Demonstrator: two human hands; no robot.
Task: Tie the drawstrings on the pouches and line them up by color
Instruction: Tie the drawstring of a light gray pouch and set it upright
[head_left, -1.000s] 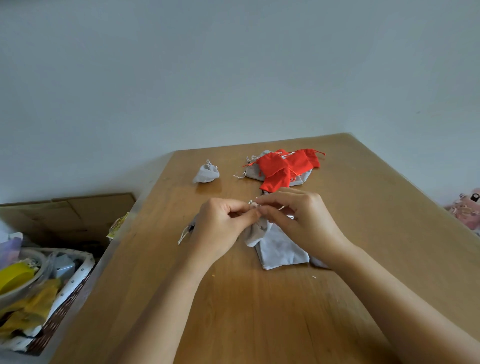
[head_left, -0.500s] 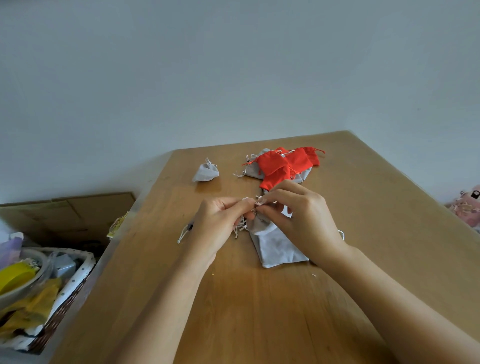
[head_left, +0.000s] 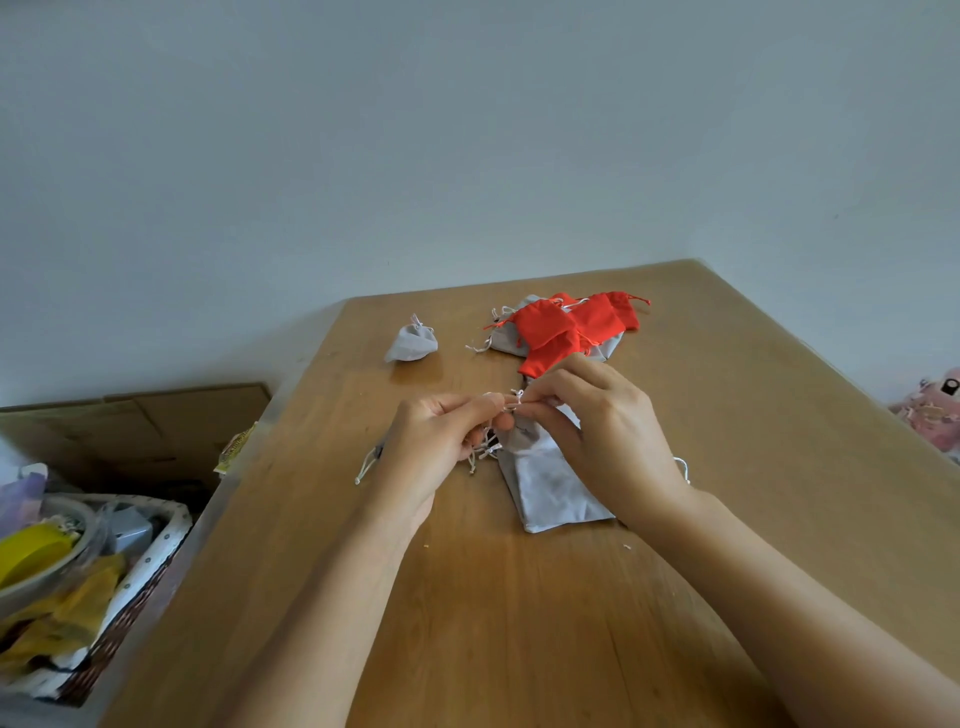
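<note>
A soft grey fabric pouch (head_left: 558, 488), flat and roughly rectangular with a matte, felt-like surface, lies on the smooth wooden desk (head_left: 519, 634) in front of the person, its mouth gathered and lifted toward the hands. The left hand (head_left: 431, 447) and the right hand (head_left: 613, 431) meet fingertip to fingertip just above that mouth, each pinching the thin pale drawstring (head_left: 513, 401); short knotted cord ends dangle below the left fingers. Further back on the desk sits a small grey pouch (head_left: 412, 344) already cinched into a puffy, rounded shape, well apart from a loose heap of bright red pouches (head_left: 569, 327) that overlap flat grey pouches (head_left: 505, 340) beneath them, thin cords trailing out. Beside the desk on the left stands a woven basket (head_left: 156, 551) with a white dotted cloth liner; in it are a yellow roll (head_left: 28, 556), crumpled yellowish material and a small grey box-like piece. Behind it rests a brown cardboard box (head_left: 140, 431). At the right edge a pink object (head_left: 935, 410) shows, too cut off to identify.
</note>
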